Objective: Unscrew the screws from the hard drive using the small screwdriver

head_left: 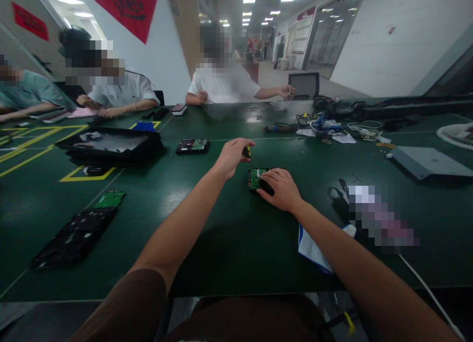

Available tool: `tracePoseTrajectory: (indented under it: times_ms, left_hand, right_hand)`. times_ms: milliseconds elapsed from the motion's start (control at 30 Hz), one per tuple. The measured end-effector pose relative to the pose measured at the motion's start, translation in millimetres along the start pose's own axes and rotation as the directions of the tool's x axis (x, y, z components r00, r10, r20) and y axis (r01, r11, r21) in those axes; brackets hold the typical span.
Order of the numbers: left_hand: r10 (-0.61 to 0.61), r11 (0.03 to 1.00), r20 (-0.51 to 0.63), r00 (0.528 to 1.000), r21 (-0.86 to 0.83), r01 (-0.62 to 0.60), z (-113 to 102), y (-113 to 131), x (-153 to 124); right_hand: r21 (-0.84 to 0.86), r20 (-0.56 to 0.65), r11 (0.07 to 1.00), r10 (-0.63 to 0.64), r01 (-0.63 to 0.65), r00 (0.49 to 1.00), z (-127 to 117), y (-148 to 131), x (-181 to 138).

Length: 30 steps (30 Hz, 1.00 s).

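A hard drive (254,178) with a green circuit board facing up lies on the dark green table in front of me. My right hand (281,188) rests over its right part, fingers curled round its edge and holding it down. Above the drive's left part, my left hand (235,157) grips a screwdriver (248,153) with a black and yellow handle. The thin shaft points down at the board; whether the tip sits in a screw is too small to tell.
Another hard drive (192,146) lies farther back. To the left are a black tray (111,142) and a black part with a green board (76,228). A cloth (314,251) lies under my right forearm. Cables (327,125) and a grey box (430,162) are at right. People sit opposite.
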<state>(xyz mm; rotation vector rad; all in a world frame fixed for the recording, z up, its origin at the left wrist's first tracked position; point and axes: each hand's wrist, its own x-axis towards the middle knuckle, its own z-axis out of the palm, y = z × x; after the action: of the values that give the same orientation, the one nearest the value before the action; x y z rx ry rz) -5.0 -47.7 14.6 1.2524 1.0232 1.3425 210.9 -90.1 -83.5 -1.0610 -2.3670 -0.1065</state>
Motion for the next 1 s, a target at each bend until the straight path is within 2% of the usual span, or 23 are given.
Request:
tracePoseTrajectory:
  times_ms: [167,300,500,600,767,900,1000]
  left_hand:
    - [-0.081,0.988,0.155,0.985,-0.119,0.100,1.8,3.8,-4.8]
    - [-0.146,0.964,0.160,0.976,-0.200,0.177,1.4,2.6,-2.9]
    - [-0.111,0.985,0.117,0.987,-0.122,0.125,-1.8,3.3,-1.5]
    - [-0.108,0.980,0.129,0.986,-0.151,0.127,-0.7,4.0,-2.7]
    - [-0.123,0.970,0.058,0.991,-0.204,0.132,-0.5,2.6,-0.7]
    - [-0.046,0.997,0.008,0.999,-0.062,0.047,-2.3,0.6,1.7]
    - [-0.008,1.000,0.035,0.999,-0.011,0.008,-2.0,-0.3,1.2]
  right_hand:
    - [0.011,0.000,1.000,-0.003,0.003,1.000,-0.4,-0.7,0.0]
    - [0.013,-0.004,1.000,-0.002,0.002,1.000,-0.7,-1.0,-0.2]
    - [-0.005,-0.001,1.000,0.009,-0.009,1.000,-0.4,-0.9,0.6]
    - [-0.012,0.004,1.000,0.018,-0.018,1.000,-0.9,-1.2,1.0]
    - [-0.009,0.003,1.000,0.018,-0.018,1.000,-1.8,-1.7,1.0]
    - [-0.018,-0.002,0.999,0.033,-0.033,0.999,-1.0,-1.1,1.3]
    - [-0.029,0.001,0.999,0.041,-0.041,0.999,0.0,-0.7,1.7]
